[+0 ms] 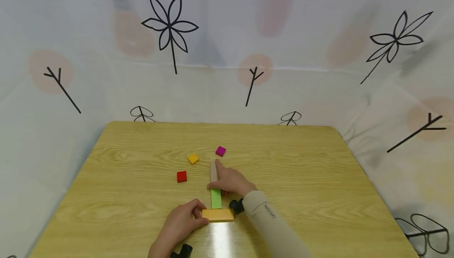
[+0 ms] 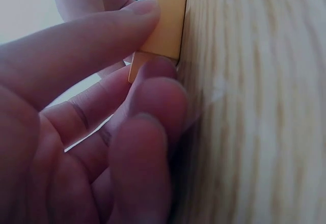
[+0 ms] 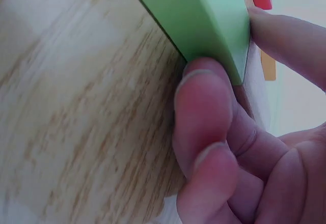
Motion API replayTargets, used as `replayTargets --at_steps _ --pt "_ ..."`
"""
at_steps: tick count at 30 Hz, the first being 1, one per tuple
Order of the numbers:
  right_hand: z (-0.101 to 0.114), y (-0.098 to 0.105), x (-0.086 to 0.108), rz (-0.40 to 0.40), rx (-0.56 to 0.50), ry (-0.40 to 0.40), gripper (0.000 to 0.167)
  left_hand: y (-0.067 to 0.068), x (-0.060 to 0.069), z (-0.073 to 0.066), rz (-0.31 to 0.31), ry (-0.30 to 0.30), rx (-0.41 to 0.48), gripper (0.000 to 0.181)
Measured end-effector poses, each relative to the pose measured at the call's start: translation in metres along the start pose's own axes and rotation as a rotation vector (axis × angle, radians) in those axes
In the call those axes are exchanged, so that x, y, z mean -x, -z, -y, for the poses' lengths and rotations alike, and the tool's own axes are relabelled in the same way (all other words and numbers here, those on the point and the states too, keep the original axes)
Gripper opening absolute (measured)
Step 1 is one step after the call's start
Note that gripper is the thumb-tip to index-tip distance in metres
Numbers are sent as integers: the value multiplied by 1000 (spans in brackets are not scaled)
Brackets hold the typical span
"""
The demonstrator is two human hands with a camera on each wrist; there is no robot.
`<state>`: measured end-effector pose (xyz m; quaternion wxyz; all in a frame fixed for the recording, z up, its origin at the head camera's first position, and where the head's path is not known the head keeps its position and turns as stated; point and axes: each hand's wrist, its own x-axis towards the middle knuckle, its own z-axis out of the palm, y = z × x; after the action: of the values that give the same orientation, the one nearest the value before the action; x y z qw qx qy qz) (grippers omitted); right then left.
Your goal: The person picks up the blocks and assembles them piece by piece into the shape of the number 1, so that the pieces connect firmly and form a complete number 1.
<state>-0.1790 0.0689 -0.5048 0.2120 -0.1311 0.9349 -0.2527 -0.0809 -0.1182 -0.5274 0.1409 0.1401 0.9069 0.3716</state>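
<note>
An orange block [image 1: 218, 215] lies crosswise near the table's front, and my left hand [image 1: 181, 222] pinches its left end between thumb and fingers. In the left wrist view the thumb presses one face of the orange block [image 2: 165, 20]. Beyond it, a green block [image 1: 216, 199] points away from me, its near end at the orange block. A pale wooden block [image 1: 213, 171] continues the line at the green one's far end. My right hand [image 1: 232, 181] grips around where these two meet; in the right wrist view thumb and fingers hold the green block [image 3: 204, 25].
To the left of the row lie a red block [image 1: 182, 176] and a small yellow block [image 1: 193, 159]. A magenta block [image 1: 220, 151] sits beyond the far end of the row. A patterned white cloth [image 1: 213, 92] hangs behind the wooden table [image 1: 301, 163].
</note>
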Motion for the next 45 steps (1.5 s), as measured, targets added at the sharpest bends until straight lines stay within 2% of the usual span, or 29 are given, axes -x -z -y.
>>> replayTargets --at_steps 8,19,37,45 --pt "1 1 3 39 -89 -8 99 0 0 -1 -7 -14 0 33" --pt "3 2 7 29 -143 -11 97 0 1 0 6 -1 6 33" --pt "0 1 8 -3 -158 -28 99 3 0 -1 42 -6 33 31" --pt "-1 1 8 -4 -158 -30 99 3 0 0 63 -30 24 42"
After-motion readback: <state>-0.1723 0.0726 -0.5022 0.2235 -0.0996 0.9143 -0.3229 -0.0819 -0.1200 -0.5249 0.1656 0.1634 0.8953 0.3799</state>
